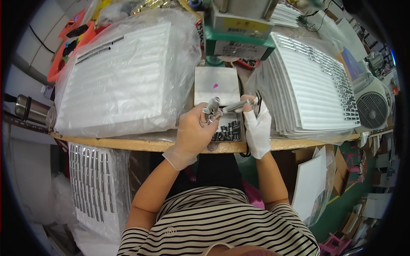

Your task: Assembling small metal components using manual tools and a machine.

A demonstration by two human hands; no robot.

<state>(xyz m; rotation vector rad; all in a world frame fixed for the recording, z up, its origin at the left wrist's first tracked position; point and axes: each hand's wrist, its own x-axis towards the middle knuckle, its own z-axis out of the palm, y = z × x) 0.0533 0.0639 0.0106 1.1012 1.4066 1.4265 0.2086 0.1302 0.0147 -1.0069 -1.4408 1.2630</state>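
My left hand [194,128], in a thin translucent glove, is closed around several shiny metal tubes [212,103] whose ends stick out past the fingers. Across from it, my right hand [258,130] wears a white glove and pinches one slim metal tube [234,106], its left end close to the tubes in the left hand. A thin black tool [259,98], which looks like tweezers, also stands out of the right hand. Just beneath both hands lies a metal tray [225,138] with many small dark cylindrical pieces [232,128], partly hidden by the left hand.
Behind the hands is a press with a pale base plate [217,85] and green block [239,46]. A bagged white ridged tray [119,89] lies left; stacked trays [299,89] holding tubes stand right, beside a fan [371,109]. A wooden table edge [230,147] runs in front.
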